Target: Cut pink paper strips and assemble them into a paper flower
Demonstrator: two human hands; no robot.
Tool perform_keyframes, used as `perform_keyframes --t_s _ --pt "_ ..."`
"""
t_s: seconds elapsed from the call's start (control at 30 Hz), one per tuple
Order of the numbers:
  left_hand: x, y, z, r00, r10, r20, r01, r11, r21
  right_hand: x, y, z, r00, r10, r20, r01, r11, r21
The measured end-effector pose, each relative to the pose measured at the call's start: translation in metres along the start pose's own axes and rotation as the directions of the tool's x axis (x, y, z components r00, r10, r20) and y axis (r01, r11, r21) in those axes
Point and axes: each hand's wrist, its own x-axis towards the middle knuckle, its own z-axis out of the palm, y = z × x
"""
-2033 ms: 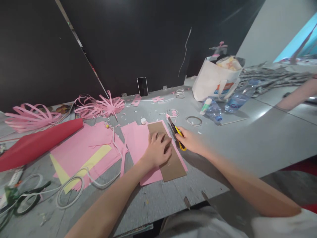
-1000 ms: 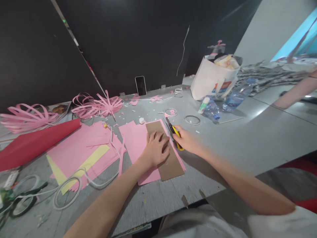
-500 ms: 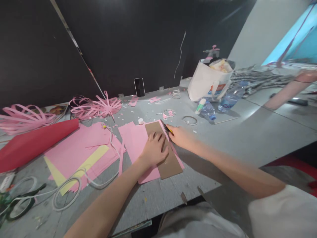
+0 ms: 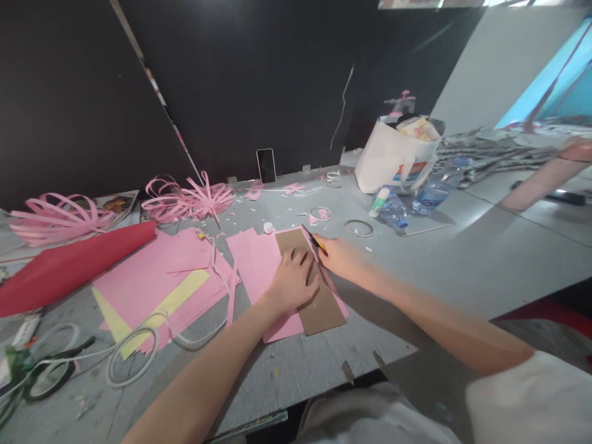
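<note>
My left hand [image 4: 295, 279] lies with fingers spread on a brown cardboard strip [image 4: 326, 313], pressing it over a sheet of pink paper [image 4: 259, 262]. A thin pink margin shows along the cardboard's right edge. My right hand [image 4: 337, 254] is closed around a yellow-and-black utility knife [image 4: 320, 245]. Its tip points away from me, at the far end of that right edge. Whether the blade touches the paper cannot be made out. Left of the sheet lies a stack of pink paper [image 4: 148, 271] with a yellow strip across it.
Behind stand a propped phone [image 4: 266, 166], a white bag [image 4: 393, 157], plastic bottles [image 4: 437, 188] and a glue stick [image 4: 379, 202]. Pink paper strips [image 4: 189, 200], red paper [image 4: 78, 268], a coiled white cable [image 4: 132, 357] and scissors [image 4: 50, 376] lie left. At right, another person's arm [image 4: 546, 172] rests on the table.
The view has shifted slightly, so everything sits a little further right and lower at the back. Both hands keep practically the same places on the cardboard and the knife.
</note>
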Motion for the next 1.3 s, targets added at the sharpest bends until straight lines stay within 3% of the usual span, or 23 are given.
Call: perform_keyframes --t_s 0.23,1.03,1.3 --pt "0.000 0.001 -0.003 1.000 0.004 0.007 -0.003 1.000 -0.031 0.009 0.004 0.013 1.000 -0.017 0.002 0.017 1.000 0.025" --pt "-0.001 -0.001 0.003 1.000 -0.022 -0.014 0.021 0.999 -0.030 0.015 0.001 0.011 0.998 -0.024 0.062 0.021 0.999 0.040" --pt "-0.002 -0.002 0.006 0.999 -0.036 0.031 0.035 0.999 0.019 0.012 0.001 0.007 0.996 -0.032 0.082 0.029 0.999 0.034"
